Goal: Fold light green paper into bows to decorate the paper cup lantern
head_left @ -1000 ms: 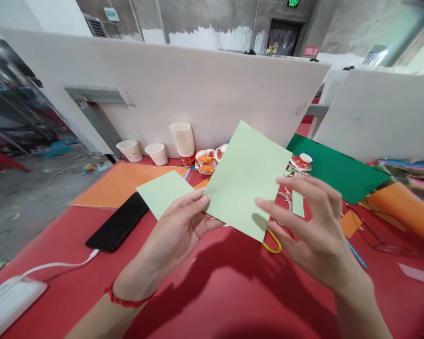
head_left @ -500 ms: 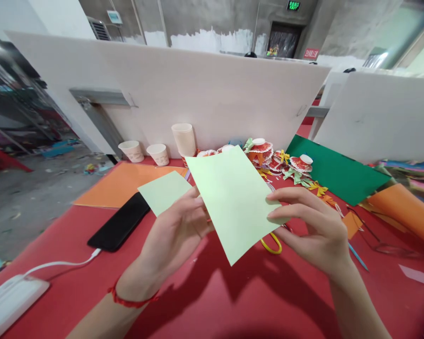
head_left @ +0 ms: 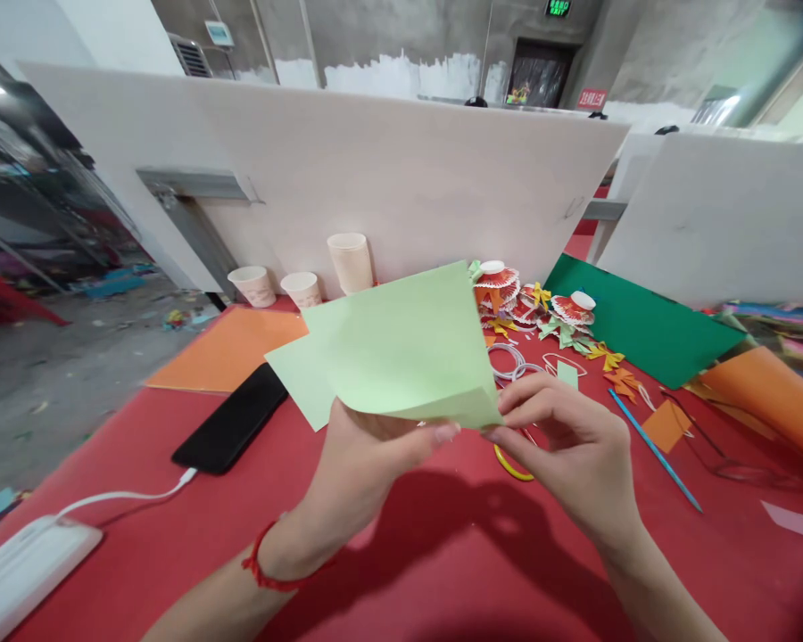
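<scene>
A light green sheet of paper is held up above the red table, its lower edge curling toward me. My left hand grips that lower edge, thumb in front and the other fingers hidden behind the sheet. At the lower right corner my right hand pinches the paper between thumb and fingertips. Another pale green piece shows behind the sheet on the left; whether it lies on the table or is held, I cannot tell. Beneath the right hand, a yellow scissor handle is partly visible.
A black phone on a white cable and orange paper lie left. Paper cups stand along the white partition. Red-and-white paper crafts, white cord coils, a blue pencil-like stick and green card are right.
The green sheet has turned from a slanted, point-down pose to a wider, more level one. My left thumb has come round to its front edge, and my right fingers have closed on its corner.
</scene>
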The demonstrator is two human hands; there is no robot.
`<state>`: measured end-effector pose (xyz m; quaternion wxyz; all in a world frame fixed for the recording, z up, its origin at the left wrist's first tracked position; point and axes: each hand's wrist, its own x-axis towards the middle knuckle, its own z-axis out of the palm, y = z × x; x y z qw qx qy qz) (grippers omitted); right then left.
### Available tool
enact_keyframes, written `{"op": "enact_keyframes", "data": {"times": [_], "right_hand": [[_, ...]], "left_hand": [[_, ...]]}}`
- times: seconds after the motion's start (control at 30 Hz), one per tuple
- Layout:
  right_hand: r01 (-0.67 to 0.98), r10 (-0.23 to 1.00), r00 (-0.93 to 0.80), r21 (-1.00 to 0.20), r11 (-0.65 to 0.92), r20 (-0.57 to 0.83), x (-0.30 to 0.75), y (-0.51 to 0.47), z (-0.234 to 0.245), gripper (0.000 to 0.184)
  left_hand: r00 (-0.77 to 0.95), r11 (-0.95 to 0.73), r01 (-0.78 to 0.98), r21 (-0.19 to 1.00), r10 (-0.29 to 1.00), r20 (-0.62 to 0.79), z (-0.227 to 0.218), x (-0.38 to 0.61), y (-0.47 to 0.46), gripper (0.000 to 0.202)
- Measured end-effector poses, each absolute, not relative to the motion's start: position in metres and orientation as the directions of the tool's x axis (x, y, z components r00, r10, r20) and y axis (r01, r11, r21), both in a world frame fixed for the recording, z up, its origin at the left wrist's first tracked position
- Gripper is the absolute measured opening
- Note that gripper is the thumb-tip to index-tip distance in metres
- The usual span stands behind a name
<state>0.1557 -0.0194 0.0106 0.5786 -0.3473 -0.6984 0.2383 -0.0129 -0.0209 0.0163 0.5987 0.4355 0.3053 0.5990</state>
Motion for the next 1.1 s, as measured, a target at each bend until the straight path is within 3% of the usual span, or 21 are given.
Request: {"op": "enact_keyframes", "data": {"times": [0.17,0.4,0.7,0.97,1.1], "right_hand": [[0.094,0.84,-0.013,-0.836,0.541,0.542,0.152,-0.023,0.006,0.017],[0.13,0.909,0.03,-0.904,0.408,0.415,0.151,-0.025,0.009,0.021],[0.174,0.916,0.063,-0.908,0.38,0.396,0.151,-0.023,0.01,0.015],[0.151,0.914,0.059,-0.909,0.389,0.401,0.16,-0.018,0.007,0.014],[0.072,0.926,0.052,-0.926,0.37,0.374,0.162,-0.013,0.007,0.014]], "left_hand": [[-0.006,-0.009,-0.536,0.844,1.0,0.006,0.015,-0.011,-0.017,0.036],[-0.049,0.001,-0.549,0.836,0.998,-0.034,0.02,-0.014,-0.018,0.037],[-0.067,-0.045,-0.514,0.857,0.998,0.012,0.018,-0.013,-0.016,0.038],[-0.184,-0.108,-0.485,0.868,0.983,0.019,0.021,-0.023,-0.005,0.006],[-0.289,-0.26,-0.451,0.854,0.948,0.136,0.032,-0.032,-0.002,0.003]]}}
